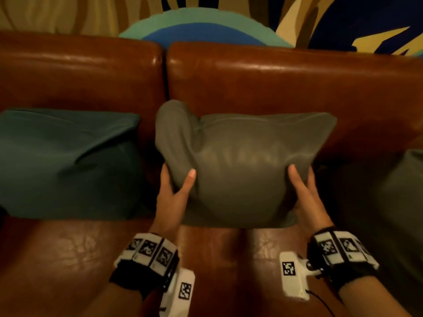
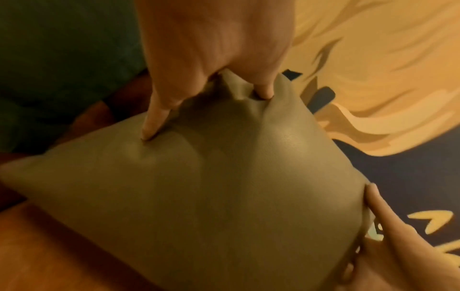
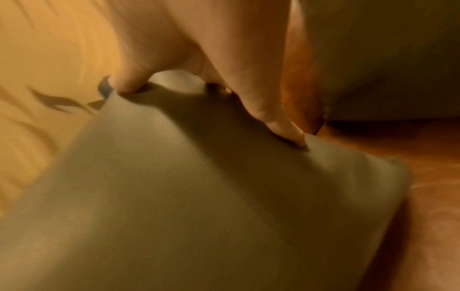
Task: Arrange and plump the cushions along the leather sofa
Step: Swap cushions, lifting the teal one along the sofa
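I had my left hand [image 1: 174, 193] and right hand [image 1: 304, 191] clamped round the grey-green cushion's [image 1: 242, 165] sides against the leather sofa [image 1: 274, 83] backrest, its corner slumped; the teal cushion [image 1: 66, 161] looked creased; plumping seemed unfinished.

No readable text, only coded square markers on wrist bands [image 1: 148, 250]

We see a black wrist strap [image 1: 128, 275] on the left forearm and another [image 1: 352, 274] on the right. Each carries white blocks printed with black square markers. A white camera housing [image 1: 294, 276] hangs beside each, trailing a thin black cable [image 1: 320, 302].
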`<state>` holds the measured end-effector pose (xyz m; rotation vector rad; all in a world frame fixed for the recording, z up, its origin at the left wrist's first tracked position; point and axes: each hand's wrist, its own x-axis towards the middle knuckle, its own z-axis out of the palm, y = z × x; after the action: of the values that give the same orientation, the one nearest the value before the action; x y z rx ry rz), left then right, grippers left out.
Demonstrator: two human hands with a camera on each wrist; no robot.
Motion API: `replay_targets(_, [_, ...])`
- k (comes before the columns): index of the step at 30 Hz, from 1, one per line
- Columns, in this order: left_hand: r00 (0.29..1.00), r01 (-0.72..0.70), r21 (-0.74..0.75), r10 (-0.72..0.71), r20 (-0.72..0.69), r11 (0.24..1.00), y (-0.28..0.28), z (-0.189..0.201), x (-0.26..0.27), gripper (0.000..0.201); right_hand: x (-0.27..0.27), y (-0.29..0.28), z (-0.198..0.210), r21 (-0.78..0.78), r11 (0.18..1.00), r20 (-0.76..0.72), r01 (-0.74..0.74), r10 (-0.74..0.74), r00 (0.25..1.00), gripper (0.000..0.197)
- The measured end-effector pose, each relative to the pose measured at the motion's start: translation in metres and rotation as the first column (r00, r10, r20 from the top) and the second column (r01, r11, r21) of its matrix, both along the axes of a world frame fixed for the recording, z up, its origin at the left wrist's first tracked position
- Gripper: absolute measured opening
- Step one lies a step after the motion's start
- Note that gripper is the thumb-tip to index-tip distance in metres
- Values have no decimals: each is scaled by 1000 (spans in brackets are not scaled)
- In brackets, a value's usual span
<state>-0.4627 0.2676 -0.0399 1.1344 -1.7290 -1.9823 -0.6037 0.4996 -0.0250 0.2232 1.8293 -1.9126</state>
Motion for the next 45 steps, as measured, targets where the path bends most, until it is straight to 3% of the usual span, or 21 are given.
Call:
replay_targets(2, [998,39,-23,-37,49,999,5,-1,-5,83,-3,5,-2,11,999,-13,50,-50,999,108])
replay_targets(6, [969,154,-24,-146,200,988,0,-10,-25,99,-19,4,-11,103,992,18,76,-78,997,135])
replay_targets(10, [958,224,-34,-214,190,974,-8,-15,-28,111,-29,5,-12,119,991,29,65,-69,997,129])
replay_targets(13, [950,269,43,-273,151,962,-17,-14,-18,111,-22,6,-3,122,990,60,74,-81,995,137])
replay_targets(15, [961,251,57,-256,109,966,-27,-11,-5,101,-10,-3,15,175,969,17,173,-179,984,130])
replay_targets(16, [970,219,17,-220,100,976,-32,-9,2,93,-4,-6,24,213,941,-81,263,-252,964,117])
replay_targets(18, [996,89,-153,-85,31,984,-51,-2,23,57,11,-23,39,231,887,-392,400,-291,873,84])
replay_targets(20, [998,-46,-361,26,-60,931,-77,8,46,12,30,-54,52,207,914,-626,348,-150,765,69])
replay_targets(21, [995,-89,-425,59,-83,901,-93,14,58,4,40,-75,56,215,939,-691,269,-49,721,64])
replay_targets(23, [989,-150,-458,129,-77,876,-128,18,86,17,59,-123,59,273,959,-792,74,180,584,54])
replay_targets(25, [978,-199,-493,204,-44,847,-163,18,117,27,80,-179,57,352,925,-805,-142,377,457,46])
replay_targets(26, [965,-237,-515,261,-27,824,-179,17,131,28,91,-205,52,385,889,-754,-250,459,471,46])
replay_targets(28, [926,-314,-544,376,3,778,-207,15,156,26,110,-250,35,390,807,-543,-442,590,598,61])
replay_targets(30, [884,-365,-543,464,52,757,-235,9,176,22,124,-286,12,351,773,-310,-528,628,714,80])
replay_targets(32, [850,-375,-550,513,117,747,-264,-1,189,39,134,-314,-10,294,777,-162,-557,615,772,100])
replay_targets(34, [821,-362,-562,540,184,743,-291,-7,193,55,142,-334,-30,255,795,-133,-550,592,795,124])
replay_targets(36, [848,-414,-421,510,145,807,-316,-14,192,69,148,-343,-44,249,793,-148,-556,598,787,133])
replay_targets(39, [877,-461,-185,477,52,868,-340,-21,186,90,148,-347,-55,222,806,-145,-549,584,799,134])
replay_targets(42, [873,-465,-194,483,59,864,-342,-21,178,100,143,-350,-57,193,786,-128,-587,614,779,135])
replay_targets(45, [875,-468,-229,484,17,853,-332,-15,170,92,143,-344,-46,154,793,-170,-590,610,774,118])
